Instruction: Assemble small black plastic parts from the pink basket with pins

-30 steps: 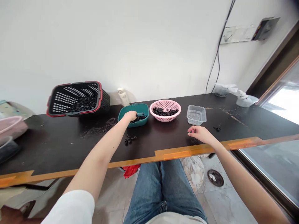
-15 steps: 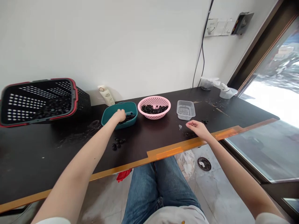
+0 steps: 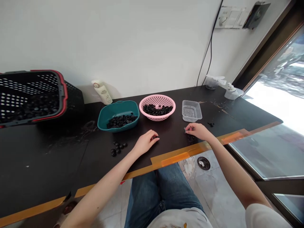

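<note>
At my six o'clock, the left hand (image 3: 145,142) is drawing back from the teal basin (image 3: 118,109), fingers curled on a black button (image 3: 155,137), while the right hand (image 3: 199,131) is pinching a silvery sliver (image 3: 184,129).

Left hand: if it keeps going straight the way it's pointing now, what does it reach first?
The left hand points toward the near corner of the clear plastic tub, probably the first thing met, though depth is hard to judge.

Left hand (image 3: 145,142) lies near loose black discs (image 3: 117,148); right hand (image 3: 198,131) near a clear tub (image 3: 192,110).
</note>
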`<state>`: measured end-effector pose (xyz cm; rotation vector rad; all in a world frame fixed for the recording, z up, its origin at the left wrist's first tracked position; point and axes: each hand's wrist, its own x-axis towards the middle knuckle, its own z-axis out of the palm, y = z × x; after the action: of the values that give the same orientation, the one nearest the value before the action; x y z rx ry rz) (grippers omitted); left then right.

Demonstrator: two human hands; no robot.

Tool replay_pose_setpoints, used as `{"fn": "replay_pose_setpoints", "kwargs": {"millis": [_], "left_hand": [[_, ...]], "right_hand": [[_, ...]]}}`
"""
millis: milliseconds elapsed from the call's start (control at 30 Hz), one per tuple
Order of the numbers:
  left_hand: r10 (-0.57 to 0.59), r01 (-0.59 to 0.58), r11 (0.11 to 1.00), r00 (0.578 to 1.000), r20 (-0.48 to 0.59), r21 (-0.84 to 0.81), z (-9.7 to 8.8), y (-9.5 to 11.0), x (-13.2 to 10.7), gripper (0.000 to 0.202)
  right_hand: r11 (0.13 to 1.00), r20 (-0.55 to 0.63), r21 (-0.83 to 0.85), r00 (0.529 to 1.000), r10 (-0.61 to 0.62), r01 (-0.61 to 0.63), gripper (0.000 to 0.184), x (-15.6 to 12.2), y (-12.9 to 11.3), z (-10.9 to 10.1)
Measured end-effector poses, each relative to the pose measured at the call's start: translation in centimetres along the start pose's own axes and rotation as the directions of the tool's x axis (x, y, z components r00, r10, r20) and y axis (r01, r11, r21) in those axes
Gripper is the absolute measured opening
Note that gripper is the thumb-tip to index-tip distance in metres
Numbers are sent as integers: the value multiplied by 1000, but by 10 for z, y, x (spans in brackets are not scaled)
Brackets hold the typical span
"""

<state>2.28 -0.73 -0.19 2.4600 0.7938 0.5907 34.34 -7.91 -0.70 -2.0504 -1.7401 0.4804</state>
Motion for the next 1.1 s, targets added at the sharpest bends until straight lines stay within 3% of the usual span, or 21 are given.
{"fn": "replay_pose_setpoints", "kwargs": {"millis": [133, 400, 500, 567, 633, 700, 800, 933, 1100], "left_hand": [[-88, 76, 986, 993, -79, -149, 7, -21, 1, 18], [-157, 125, 972, 976, -153, -201, 5, -24, -3, 20], [-165, 121, 962, 972, -165, -246, 6, -23, -2, 21], [-194, 135, 947, 964, -182, -292, 5, -21, -2, 20], [-235, 145, 920, 948, -216, -364, 4, -19, -3, 20], [-267, 137, 900, 923, -276, -414, 2, -18, -4, 19], [-303, 137, 899, 881, -363, -417, -1, -20, -6, 19], [-359, 170, 882, 847, -392, -439, -3, -25, -6, 18], [-323, 123, 875, 869, -376, -468, 0, -26, -3, 16]], "right_hand": [[996, 73, -11, 994, -82, 83, 14, 0, 0, 0], [982, 250, -64, 956, -154, 175, 13, 17, -15, -7], [977, 231, -7, 951, -204, 211, 14, 17, -36, -12], [954, 169, 163, 946, -278, 251, 15, 18, -62, -10], [885, 141, 414, 946, -291, 211, 18, 23, -94, 0], [752, 166, 646, 937, -307, 132, 20, 31, -124, 18], [541, 216, 841, 918, -332, -2, 24, 47, -154, 51], [384, 228, 913, 954, -194, -140, 27, 60, -157, 81], [327, 298, 915, 942, -157, -235, 33, 59, -146, 87]]}}
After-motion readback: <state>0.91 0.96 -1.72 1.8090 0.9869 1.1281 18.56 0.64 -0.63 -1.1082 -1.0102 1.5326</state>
